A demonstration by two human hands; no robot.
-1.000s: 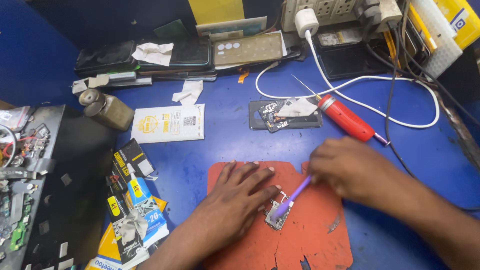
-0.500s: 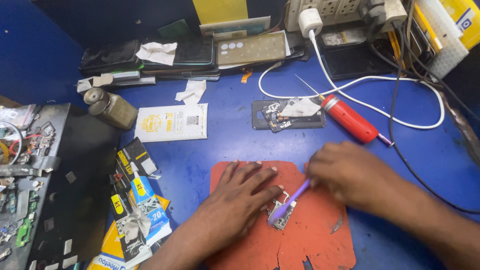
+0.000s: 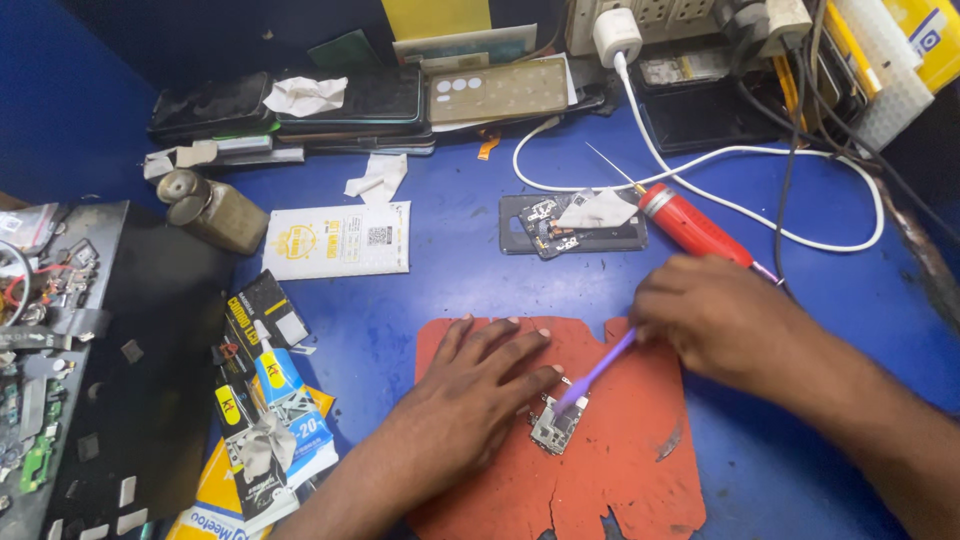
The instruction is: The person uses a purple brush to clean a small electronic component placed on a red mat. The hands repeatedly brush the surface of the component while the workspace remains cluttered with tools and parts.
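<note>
my left hand (image 3: 470,400) lies flat on the red mat (image 3: 640,480), fingers spread, its grip not closed on anything; the fingertips press beside the small circuit board (image 3: 556,424), which sits just right of that hand near the middle of the mat. my right hand (image 3: 725,325) has its grip closed on a purple brush (image 3: 597,372), held slanted so its lower end touches the top edge of the board, down and left of the knuckles. the mat lies on the blue desk (image 3: 450,290), ragged along its near edge.

just beyond my right hand is a red-handled soldering iron (image 3: 690,225), its thin tip pointing up and left, touching nothing i can make out. left of that tip lies an opened phone frame (image 3: 570,225) with a scrap of white tissue on it. a white cable (image 3: 700,170) loops past the iron to a plug in the socket strip at the far edge. far beyond my left hand a stack of phones (image 3: 350,105) rests against the back wall, and a white printed packet (image 3: 338,240) lies flat nearer in. to the left of my left forearm are glue tubes and printed packs (image 3: 270,400), and a small dull metal bottle (image 3: 205,208) lies tilted further off.
</note>
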